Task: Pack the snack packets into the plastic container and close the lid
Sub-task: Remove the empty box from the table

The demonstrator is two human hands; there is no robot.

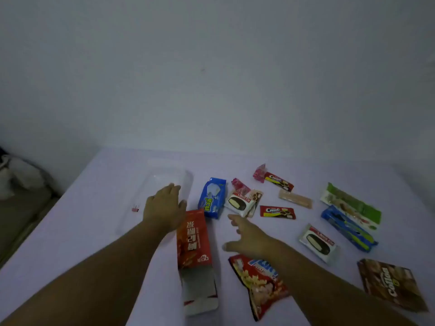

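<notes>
From the head view, the clear plastic container [162,184] is seen at the left of the white counter [70,231], touched by the left hand [164,205] with fingers relaxed, clamped on nothing. The right hand [249,236] is held above the scattered snack packets [277,211], fingers spread apart and empty. Packing is judged barely begun; a first packet must next be grasped.

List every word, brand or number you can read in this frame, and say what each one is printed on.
"Collon": brown packet, near right.
"Choco Pie": white wrapper beside the blue packet.
Korean lettering: red box, too blurred to transcribe.
Blue packet, two small red bars, red chip bag, second white wrapper, green packet: print too blurred to read.
No numbers legible.
</notes>
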